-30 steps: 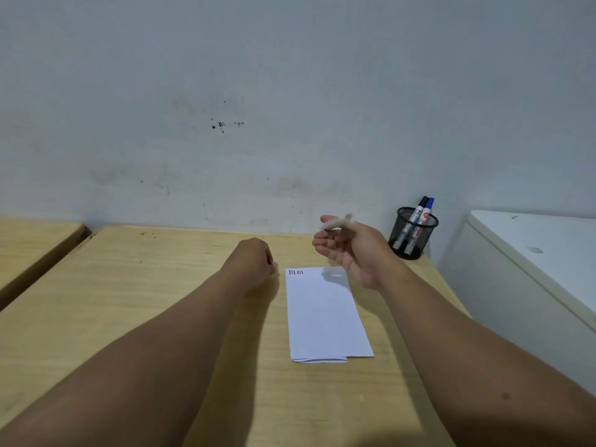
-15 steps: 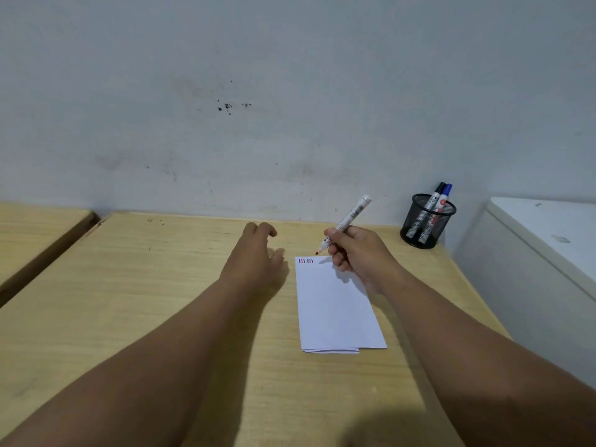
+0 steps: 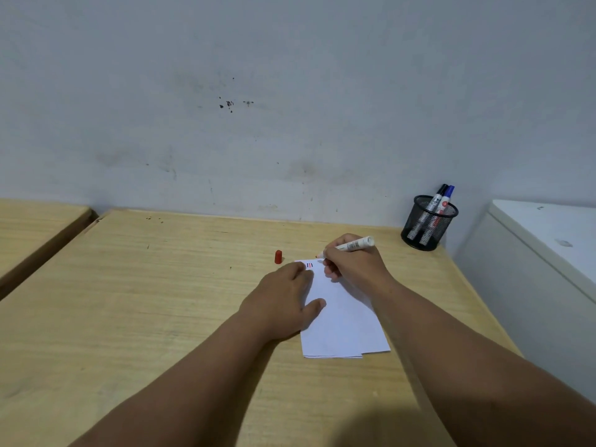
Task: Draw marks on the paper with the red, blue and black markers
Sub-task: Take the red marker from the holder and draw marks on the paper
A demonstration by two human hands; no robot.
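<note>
A folded white paper [image 3: 345, 321] lies on the wooden desk [image 3: 161, 285], with small red and blue marks [image 3: 309, 264] at its top left corner. My right hand [image 3: 353, 267] grips the uncapped red marker [image 3: 351, 246], whose tip rests at the paper's top edge. My left hand [image 3: 283, 301] lies flat on the paper's left side, fingers spread. The red cap [image 3: 278, 256] stands on the desk just left of the paper. The black marker [image 3: 435, 200] and the blue marker [image 3: 446, 198] stand in a black mesh cup [image 3: 427, 225].
The mesh cup sits at the desk's back right corner against a grey wall. A white cabinet [image 3: 548, 240] stands right of the desk. A second wooden desk [image 3: 29, 227] is at the left, across a narrow gap.
My left hand has set the red cap down and moved onto the paper. My right hand has lowered the marker tip to the paper's top edge.
</note>
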